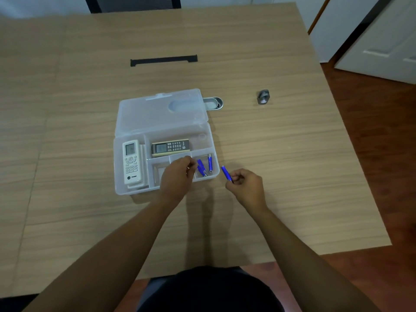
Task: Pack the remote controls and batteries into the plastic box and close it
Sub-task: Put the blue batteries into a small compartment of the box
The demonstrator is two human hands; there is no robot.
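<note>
The clear plastic box [126,190] sat open on the wooden counter [67,131], its lid [157,113] tipped back. In its left compartment lay a white remote [132,162], lengthwise toward the person, with something pale beneath it that could not be made out. To its right, in the long rear compartment, a dark remote with a beige edge [170,147] lay crosswise.

The left hand [177,176] hovered over the small front compartments and hid most of them; its fingers were curled together at the tips, and whether they pinched anything could not be told. Just right of those fingertips, three blue batteries [210,163] lay in the front right compartment (two of them overlapping, so their ends were hard to separate).

Outside the box, the right hand [246,188] held a fourth blue battery [226,174] above the counter, fingers clamped on its lower end, which they covered.

Behind the lid, a metal oval dish [216,102] was partly hidden. Farther right stood a small grey object [263,97], too blurred to identify. A black strip [163,60] lay across the far counter.
</note>
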